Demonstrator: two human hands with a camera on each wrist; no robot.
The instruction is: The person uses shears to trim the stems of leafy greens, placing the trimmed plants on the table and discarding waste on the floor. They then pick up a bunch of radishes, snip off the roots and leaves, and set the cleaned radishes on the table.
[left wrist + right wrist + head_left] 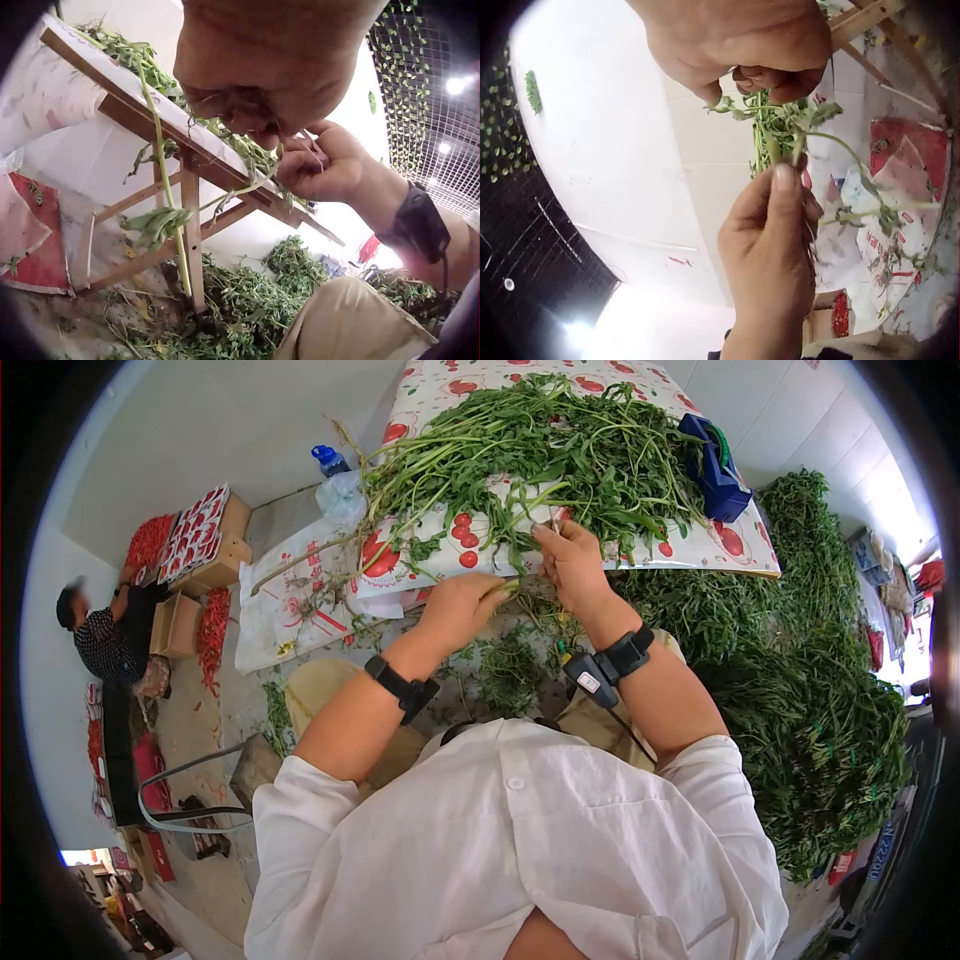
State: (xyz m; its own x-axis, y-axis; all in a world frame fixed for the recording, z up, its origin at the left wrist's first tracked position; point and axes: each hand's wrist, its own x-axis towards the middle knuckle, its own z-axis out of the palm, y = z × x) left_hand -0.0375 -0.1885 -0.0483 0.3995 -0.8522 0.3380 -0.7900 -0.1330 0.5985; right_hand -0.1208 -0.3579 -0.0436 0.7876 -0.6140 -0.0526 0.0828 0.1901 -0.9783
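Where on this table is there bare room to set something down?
Two patches of tablecloth look bare: the far left corner, behind the greens, and the near right corner, in front of the blue box. The middle is crowded with greens.

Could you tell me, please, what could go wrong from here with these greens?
The greens lie tangled, so pulling one might drag others off the table. The blue box stands near the table's edge, beside the greens, and could perhaps be knocked down. The left hand pinches green stems, which might bruise.
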